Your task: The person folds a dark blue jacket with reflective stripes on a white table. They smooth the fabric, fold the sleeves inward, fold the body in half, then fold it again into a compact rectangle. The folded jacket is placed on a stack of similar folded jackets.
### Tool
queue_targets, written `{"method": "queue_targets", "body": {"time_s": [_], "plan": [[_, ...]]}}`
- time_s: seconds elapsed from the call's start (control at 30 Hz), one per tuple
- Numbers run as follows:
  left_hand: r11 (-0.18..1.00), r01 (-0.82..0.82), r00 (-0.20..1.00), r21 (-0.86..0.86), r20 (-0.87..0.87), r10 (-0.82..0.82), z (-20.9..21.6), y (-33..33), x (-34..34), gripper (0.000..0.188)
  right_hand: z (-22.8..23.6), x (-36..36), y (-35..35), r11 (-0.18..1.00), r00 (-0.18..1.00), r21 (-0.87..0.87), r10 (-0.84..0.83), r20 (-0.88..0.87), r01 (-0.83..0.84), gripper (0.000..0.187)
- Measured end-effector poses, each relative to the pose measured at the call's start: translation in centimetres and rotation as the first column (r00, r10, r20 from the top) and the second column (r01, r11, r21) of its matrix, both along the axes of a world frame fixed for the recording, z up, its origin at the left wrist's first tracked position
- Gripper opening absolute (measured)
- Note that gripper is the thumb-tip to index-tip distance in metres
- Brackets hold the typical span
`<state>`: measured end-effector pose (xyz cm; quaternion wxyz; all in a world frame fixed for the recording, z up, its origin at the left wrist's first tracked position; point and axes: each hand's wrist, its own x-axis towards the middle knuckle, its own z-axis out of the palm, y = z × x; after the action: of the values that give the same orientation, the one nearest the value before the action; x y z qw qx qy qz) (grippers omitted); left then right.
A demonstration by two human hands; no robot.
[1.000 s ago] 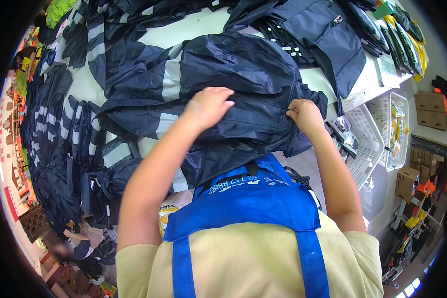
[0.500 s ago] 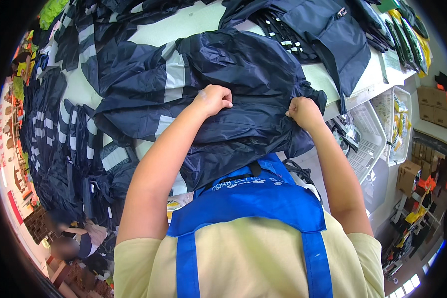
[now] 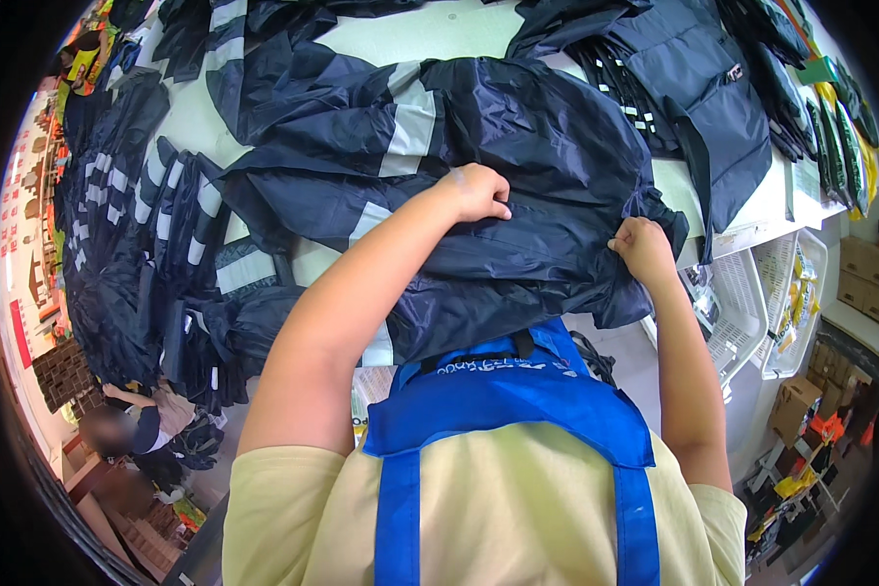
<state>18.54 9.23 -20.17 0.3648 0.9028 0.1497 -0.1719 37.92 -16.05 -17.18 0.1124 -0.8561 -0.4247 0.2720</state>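
Garment (image 3: 547,107) pinched near gathered end by right hand (image 3: 645,249); left hand (image 3: 479,192) curled, finger hold unclear; tension best kept even.

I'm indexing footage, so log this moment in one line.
left hand: on dark garment | right hand: near its right end | surface: white table

You are in what looks like a garment workshop or packing room: your white table (image 3: 420,37) carries heaps of dark garments (image 3: 542,122) with pale bands (image 3: 406,139), plastic crates (image 3: 747,305) and cardboard boxes (image 3: 794,405) stand off to its right, and you wear a blue apron (image 3: 503,418)
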Motion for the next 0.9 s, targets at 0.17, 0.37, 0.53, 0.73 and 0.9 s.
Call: {"method": "queue_targets", "body": {"time_s": [0.17, 0.37, 0.53, 0.73, 0.9], "plan": [[0.999, 0.046, 0.991, 0.028, -0.130, -0.042, 0.2, 0.1, 1.3, 0.024, 0.1, -0.1, 0.0, 1.000, 1.000, -0.008, -0.006, 0.009, 0.007, 0.017], [0.994, 0.058, 0.983, 0.097, -0.177, -0.040, 1.5, -0.4, 1.7, 0.024, 0.4, -0.4, 0.1, 1.000, 1.000, 0.004, -0.017, 0.006, 0.017, 0.016], [0.951, 0.071, 0.997, 0.301, -0.051, -0.058, 2.6, -1.1, -1.4, 0.026, 1.3, 1.2, -0.6, 0.997, 0.996, 0.078, 0.012, 0.090, -0.019, 0.015], [0.785, -0.173, 0.981, 0.595, 0.037, 0.189, 8.6, 3.5, -11.0, 0.011, 2.3, 9.1, -4.5, 0.986, 0.900, -0.160, 0.022, 0.436, 0.053, 0.014], [0.770, -0.571, 0.821, 0.287, 0.162, 0.548, 10.2, 3.9, -18.1, 0.013, 5.2, 5.0, -0.4, 0.977, 0.775, -0.176, 0.017, 0.632, 0.122, 0.013]]}}
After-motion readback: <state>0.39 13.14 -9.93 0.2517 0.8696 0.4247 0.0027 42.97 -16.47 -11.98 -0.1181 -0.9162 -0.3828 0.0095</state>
